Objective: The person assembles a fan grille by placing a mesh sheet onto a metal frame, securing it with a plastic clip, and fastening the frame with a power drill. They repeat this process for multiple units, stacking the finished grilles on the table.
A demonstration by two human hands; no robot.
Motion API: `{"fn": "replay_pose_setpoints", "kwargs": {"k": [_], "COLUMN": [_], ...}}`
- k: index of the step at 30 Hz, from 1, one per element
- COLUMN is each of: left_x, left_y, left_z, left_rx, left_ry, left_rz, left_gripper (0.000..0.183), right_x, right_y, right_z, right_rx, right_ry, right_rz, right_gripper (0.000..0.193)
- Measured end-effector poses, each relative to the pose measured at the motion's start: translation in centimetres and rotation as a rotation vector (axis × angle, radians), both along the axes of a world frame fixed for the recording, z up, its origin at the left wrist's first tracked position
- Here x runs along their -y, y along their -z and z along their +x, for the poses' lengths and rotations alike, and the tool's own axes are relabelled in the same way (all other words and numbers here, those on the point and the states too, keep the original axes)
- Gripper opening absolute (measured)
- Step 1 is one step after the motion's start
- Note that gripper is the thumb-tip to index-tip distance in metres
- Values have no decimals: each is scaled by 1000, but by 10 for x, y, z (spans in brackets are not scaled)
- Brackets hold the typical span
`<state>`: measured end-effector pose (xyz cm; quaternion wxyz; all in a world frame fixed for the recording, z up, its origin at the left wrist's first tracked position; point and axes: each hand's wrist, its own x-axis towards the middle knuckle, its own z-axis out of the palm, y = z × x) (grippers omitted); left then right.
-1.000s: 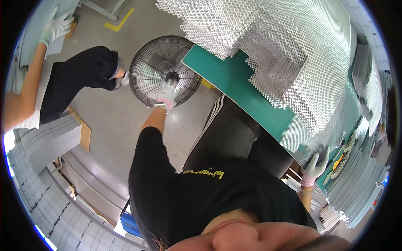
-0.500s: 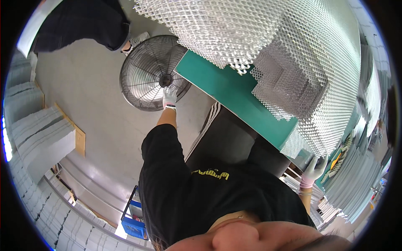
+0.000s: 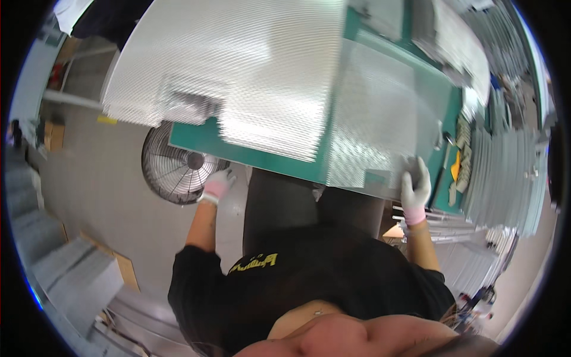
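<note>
My left hand point(image 3: 219, 183), in a white glove with a pink cuff, hangs in the air between the fan point(image 3: 166, 169) and the table's front edge. Its fingers are stretched out, holding nothing. My right hand point(image 3: 416, 189), gloved alike, is at the near right corner of a thin expanded-metal mesh sheet point(image 3: 375, 113) that lies on the green tabletop point(image 3: 208, 137). Thumb and fingers there are apart; whether they touch the sheet I cannot tell. Left of that sheet lies a larger, shinier piece of mesh point(image 3: 267, 65) with a stepped near edge, overhanging the table's left end.
Tall stacks of grey sheets point(image 3: 502, 178) stand right of the table. A yellow-handled tool point(image 3: 455, 166) rests near the table's right edge. More stacked panels point(image 3: 83, 276) are at the lower left. Dark clothing of another person point(image 3: 110, 21) shows at the upper left.
My view has turned and now takes in more of the table. My left hand has moved from in front of the fan toward the table edge. My right hand stays by the mesh sheet's corner.
</note>
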<state>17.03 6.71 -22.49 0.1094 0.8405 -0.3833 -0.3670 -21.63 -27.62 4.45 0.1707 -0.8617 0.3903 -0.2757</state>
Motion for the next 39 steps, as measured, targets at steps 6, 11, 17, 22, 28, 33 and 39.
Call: {"fn": "replay_pose_setpoints", "kwargs": {"k": [6,11,17,22,28,33,39], "left_x": [46,95,165,187,205,216,216], "left_y": [-235,-279,-327,-312,-299,-287,-286], "left_z": [-58,-107,-140,-159,-149,-150,-152], "left_rx": [-281,-698,-673,125,402,439,446], "left_ry": [25,-230,-446,-275,-71,-31,-33], "left_rz": [-359,-1120,-917,-746,-817,-720,-715], "left_gripper": [41,52,83,91,62,50,49], "right_x": [3,25,23,17,27,31,30], "right_y": [-20,-35,-55,-51,-43,-25,-22], "right_z": [-7,-6,-5,9,8,11,10], "right_rx": [425,883,612,254,153,88,66], "right_ry": [-17,-103,-233,-90,-33,-20,-54], "right_rz": [517,643,716,316,297,145,85], "right_gripper": [51,61,54,58,59,58,51]}}
